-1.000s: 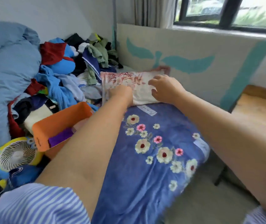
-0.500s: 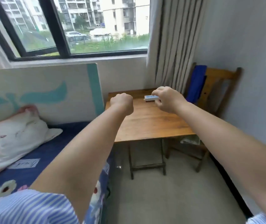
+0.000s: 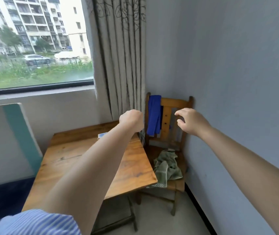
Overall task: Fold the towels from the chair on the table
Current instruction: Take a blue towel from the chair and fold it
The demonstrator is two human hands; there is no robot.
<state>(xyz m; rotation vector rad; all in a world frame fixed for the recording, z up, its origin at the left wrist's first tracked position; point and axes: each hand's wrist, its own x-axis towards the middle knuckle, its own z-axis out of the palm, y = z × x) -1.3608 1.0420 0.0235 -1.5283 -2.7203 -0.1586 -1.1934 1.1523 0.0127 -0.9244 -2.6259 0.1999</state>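
**Both hands held out toward the chair, towels untouched**

The wooden chair (image 3: 177, 106) stands in the corner, pushed close against the right edge of the wooden table (image 3: 135, 168), and it carries both towels. A green towel (image 3: 167, 166) lies crumpled on the seat, bunched into loose folds, with a pale patterned border hanging over the seat's front edge just under the table corner. A blue towel (image 3: 154, 114) hangs over the left end of the backrest, draped in a long narrow fall of deep, even colour.

The left hand (image 3: 132, 120) is raised over the far right corner of the table, its fingers curled into a fist with nothing in it; the blue towel hangs just beside it, apart from it. The right hand (image 3: 190, 122) hovers in front of the backrest, to the right of the blue towel and above the green one, fingers loosely bent and spread, holding nothing.

On the table's far side a small white and blue packet (image 3: 102, 135) lies partly hidden behind the left forearm. A patterned curtain (image 3: 120, 56) hangs behind the table.
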